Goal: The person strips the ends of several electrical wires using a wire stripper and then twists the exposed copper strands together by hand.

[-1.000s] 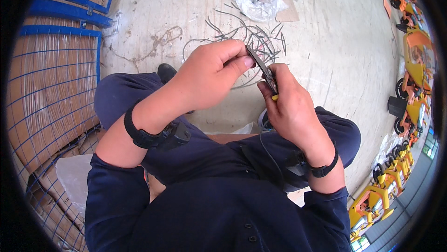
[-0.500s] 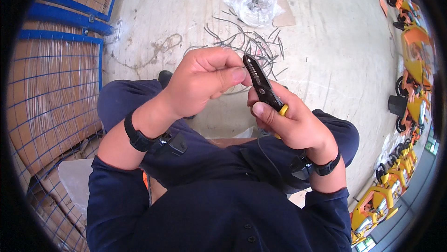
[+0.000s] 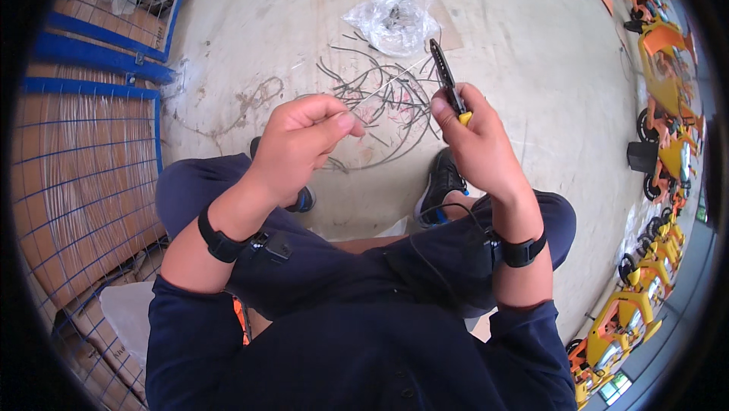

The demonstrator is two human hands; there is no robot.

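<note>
Left hand (image 3: 300, 145) grip pinched on thin wire (image 3: 380, 86); right hand (image 3: 478, 141) clamped on pliers (image 3: 446, 81). Risk: wire slips from the pinch, joining floor (image 3: 531, 69) scraps.

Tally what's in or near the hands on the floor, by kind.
Pliers, in right hand: 1
Thin wire pinched by left hand: 1
Loose wire pile: 1
Clear plastic bag: 1
Total: 4

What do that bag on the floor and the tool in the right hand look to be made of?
The bag looks like thin clear plastic film: glossy, crumpled, see-through. The pliers in the right hand seem dark matte metal, with a yellow handle tip, probably plastic or rubber.
</note>
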